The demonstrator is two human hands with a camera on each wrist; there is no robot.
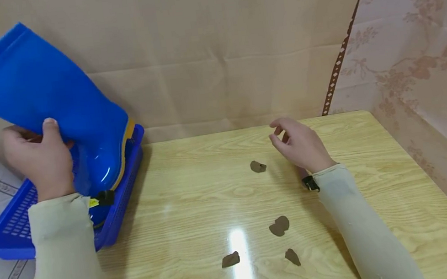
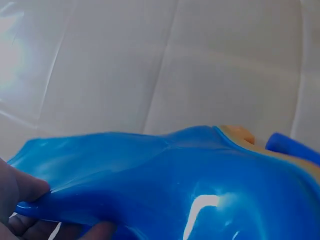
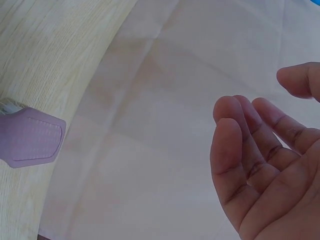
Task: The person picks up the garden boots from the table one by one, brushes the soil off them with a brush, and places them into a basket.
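Note:
My left hand (image 1: pixel 45 159) grips the shaft of a blue rubber boot (image 1: pixel 51 81) with a yellow sole edge, thumb on the near side. The boot tilts with its opening to the upper left and its toe down over a blue plastic basket (image 1: pixel 1 247). In the left wrist view, the shaft of the boot (image 2: pixel 110 160) is pinched in between thumb and fingers. My right hand (image 1: pixel 300 144) hovers over the right half of the table, fingers loosely bent and holding nothing. A purple brush (image 3: pixel 35 137) lies near that hand, mostly hidden in the head view.
Several flat brown scraps lie on the wooden table (image 1: pixel 189 198), among them a scrap (image 1: pixel 256 166) near my right hand and another (image 1: pixel 231 259) at the front. Part of another blue boot (image 1: pixel 99 216) shows inside the basket. Beige cloth (image 1: pixel 213 53) hangs behind the table.

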